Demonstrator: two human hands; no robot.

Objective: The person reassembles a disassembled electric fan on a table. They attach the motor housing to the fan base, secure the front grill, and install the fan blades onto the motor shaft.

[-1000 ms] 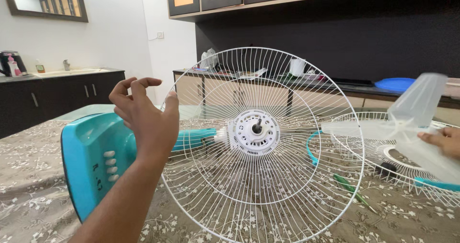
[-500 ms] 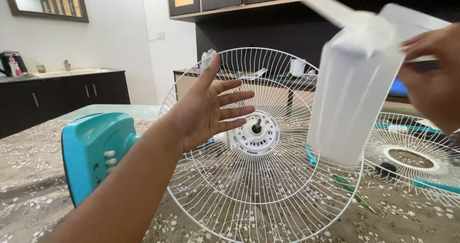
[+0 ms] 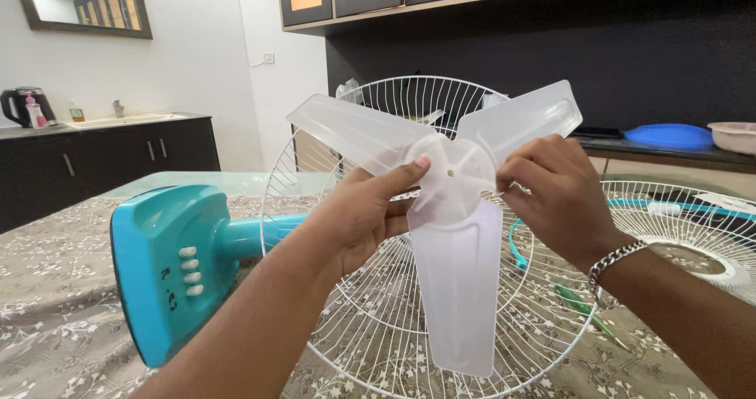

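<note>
Holding translucent fan blade (image 3: 453, 234) by its hub, left hand (image 3: 358, 218) and right hand (image 3: 551, 198) both gripping, before rear guard (image 3: 315, 171); probably next: aligning hub with hidden motor shaft

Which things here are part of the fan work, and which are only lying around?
In use: left hand and right hand hold the clear fan blade; rear wire guard; turquoise fan base; second wire guard; green screwdriver.

Lying about: kettle; blue lid; pink bowl.

Frosted translucent plastic fan blade (image 3: 457, 234) showing matt; white wire guard (image 3: 378, 320) behind it looking coated metal; teal base (image 3: 161, 257) gleaming glossy plastic.
</note>
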